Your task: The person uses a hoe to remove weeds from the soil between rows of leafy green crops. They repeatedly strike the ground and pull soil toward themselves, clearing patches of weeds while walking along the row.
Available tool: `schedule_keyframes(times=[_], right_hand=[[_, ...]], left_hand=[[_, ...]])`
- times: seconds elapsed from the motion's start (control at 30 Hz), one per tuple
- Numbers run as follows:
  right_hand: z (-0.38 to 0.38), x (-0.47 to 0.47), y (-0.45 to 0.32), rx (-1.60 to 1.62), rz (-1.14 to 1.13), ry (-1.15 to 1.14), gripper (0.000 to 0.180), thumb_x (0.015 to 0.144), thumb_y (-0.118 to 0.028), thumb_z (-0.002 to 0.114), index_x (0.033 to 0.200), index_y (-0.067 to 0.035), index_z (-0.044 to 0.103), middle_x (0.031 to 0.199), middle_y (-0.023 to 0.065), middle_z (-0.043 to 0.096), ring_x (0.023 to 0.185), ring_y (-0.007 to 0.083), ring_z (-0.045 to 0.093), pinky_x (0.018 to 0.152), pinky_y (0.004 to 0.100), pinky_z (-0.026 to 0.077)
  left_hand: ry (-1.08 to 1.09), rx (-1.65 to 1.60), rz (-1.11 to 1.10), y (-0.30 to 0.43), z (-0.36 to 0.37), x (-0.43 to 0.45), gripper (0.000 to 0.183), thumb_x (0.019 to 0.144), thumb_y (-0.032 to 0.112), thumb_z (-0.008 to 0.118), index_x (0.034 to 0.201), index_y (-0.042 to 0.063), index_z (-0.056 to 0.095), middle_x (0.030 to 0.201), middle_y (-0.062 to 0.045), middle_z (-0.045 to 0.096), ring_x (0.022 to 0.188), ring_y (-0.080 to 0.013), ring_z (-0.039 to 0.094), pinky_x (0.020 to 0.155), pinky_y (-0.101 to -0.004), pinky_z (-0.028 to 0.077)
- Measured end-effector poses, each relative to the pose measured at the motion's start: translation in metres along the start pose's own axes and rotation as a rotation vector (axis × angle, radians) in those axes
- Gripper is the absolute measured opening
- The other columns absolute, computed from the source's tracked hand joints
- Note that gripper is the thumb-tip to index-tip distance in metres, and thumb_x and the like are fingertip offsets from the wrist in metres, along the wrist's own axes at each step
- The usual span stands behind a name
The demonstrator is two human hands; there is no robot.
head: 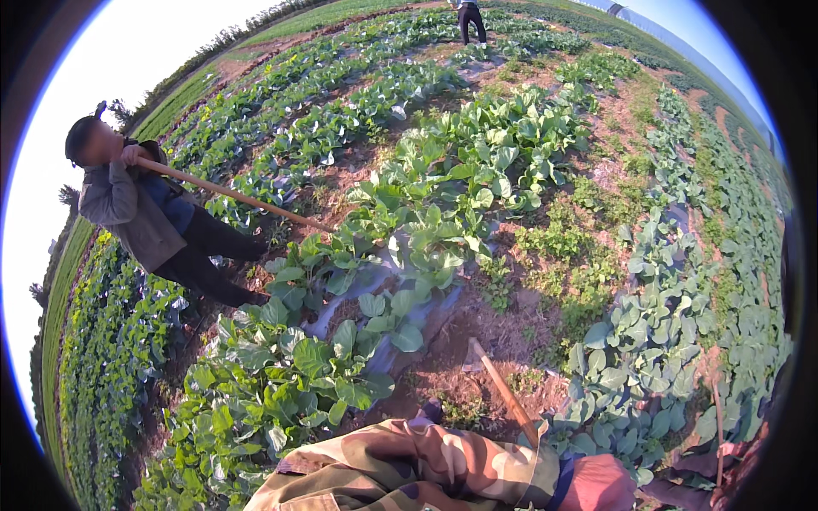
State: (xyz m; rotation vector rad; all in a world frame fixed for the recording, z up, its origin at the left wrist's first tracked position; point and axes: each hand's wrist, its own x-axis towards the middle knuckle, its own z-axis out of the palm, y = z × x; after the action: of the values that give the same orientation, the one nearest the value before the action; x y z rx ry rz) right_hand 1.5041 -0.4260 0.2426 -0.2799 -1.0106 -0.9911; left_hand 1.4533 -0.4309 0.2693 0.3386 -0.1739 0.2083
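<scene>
My left arm, in a camouflage sleeve, reaches right along the bottom edge. At its cuff is my left hand [601, 483], rounded and partly cut off by the frame; its fingers are hidden. A hoe's wooden handle [508, 393] slants down and passes out of sight behind the sleeve near the cuff, so its contact with the hand does not show. The metal hoe blade [473, 361] rests on reddish soil [447, 383] among small weeds. My right hand is out of view. Broad-leaved green plants [319, 377] grow left of the blade, beside strips of plastic mulch [383, 354].
At left stands a person [144, 204] holding a long wooden handle [236, 195]. Another person [471, 22] stands far off. At lower right, part of a person [687, 469] shows beside a thin handle [718, 409]. Leafy rows [664, 319] and weeds [562, 249] lie around.
</scene>
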Motion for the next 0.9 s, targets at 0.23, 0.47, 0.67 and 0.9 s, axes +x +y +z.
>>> schedule_keyframes(times=[0.23, 0.47, 0.67, 0.9], right_hand=[[0.001, -0.002, 0.0, 0.108, -0.046, 0.237, 0.032, 0.078, -0.023, 0.052, 0.053, -0.019, 0.032, 0.052, -0.0059, 0.03, 0.049, 0.0086, 0.041, 0.051, 0.0225, 0.033], [0.004, -0.008, -0.001, -0.299, -0.167, 0.487, 0.032, 0.078, -0.022, 0.053, 0.053, -0.019, 0.033, 0.054, -0.0052, 0.031, 0.053, 0.008, 0.042, 0.054, 0.0233, 0.034], [0.007, -0.012, -0.009, -0.375, -0.312, 0.631, 0.031, 0.079, -0.018, 0.054, 0.055, -0.018, 0.035, 0.058, -0.004, 0.033, 0.062, 0.0087, 0.045, 0.06, 0.025, 0.035], [0.002, -0.011, -0.015, -0.596, -0.112, 0.518, 0.03, 0.078, -0.019, 0.056, 0.056, -0.017, 0.036, 0.055, -0.0036, 0.034, 0.055, 0.0075, 0.044, 0.053, 0.0243, 0.034]], left_hand=[[0.093, -0.491, -0.316, 0.0, 0.0, 0.004, 0.028, 0.061, 0.006, 0.057, 0.049, 0.012, 0.033, 0.047, -0.001, 0.033, 0.039, -0.0139, 0.035, 0.039, -0.0269, 0.024], [-0.014, 0.238, 0.192, 0.001, 0.001, 0.01, 0.03, 0.062, 0.012, 0.064, 0.051, 0.012, 0.036, 0.05, -0.001, 0.039, 0.041, -0.0157, 0.039, 0.04, -0.0275, 0.028], [-0.02, 0.361, 0.31, 0.001, 0.002, 0.012, 0.034, 0.062, 0.018, 0.071, 0.052, 0.012, 0.039, 0.053, -0.002, 0.045, 0.043, -0.0173, 0.044, 0.041, -0.0284, 0.032], [-0.401, 0.43, 0.307, 0.0, -0.022, 0.016, 0.034, 0.065, 0.024, 0.073, 0.055, 0.011, 0.043, 0.056, -0.002, 0.049, 0.046, -0.0206, 0.048, 0.044, -0.0299, 0.036]])
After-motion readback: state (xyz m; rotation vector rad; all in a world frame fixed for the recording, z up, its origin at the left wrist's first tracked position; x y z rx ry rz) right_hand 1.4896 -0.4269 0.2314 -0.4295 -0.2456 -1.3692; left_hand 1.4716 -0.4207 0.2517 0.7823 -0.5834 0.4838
